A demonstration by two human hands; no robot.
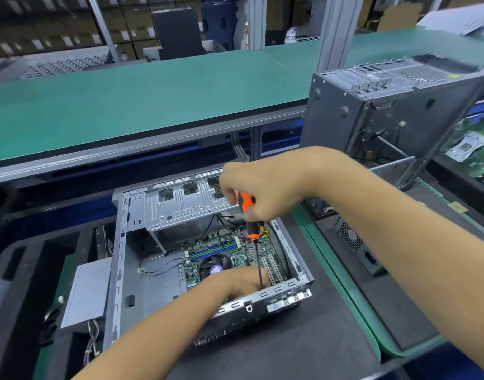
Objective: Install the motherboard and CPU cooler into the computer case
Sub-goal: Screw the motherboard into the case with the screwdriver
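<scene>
Bright, even overhead light; wide-angle bending at edges, motion blur upper right.

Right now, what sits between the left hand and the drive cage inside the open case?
In the head view, the motherboard with its CPU cooler fan lies between the left hand and the drive cage.

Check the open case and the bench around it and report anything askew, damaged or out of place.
Nothing stands out. The motherboard lies flat in the open case, the right hand holds the screwdriver upright near the rear edge, and the left hand rests by its tip. The tip itself is hidden.
</scene>
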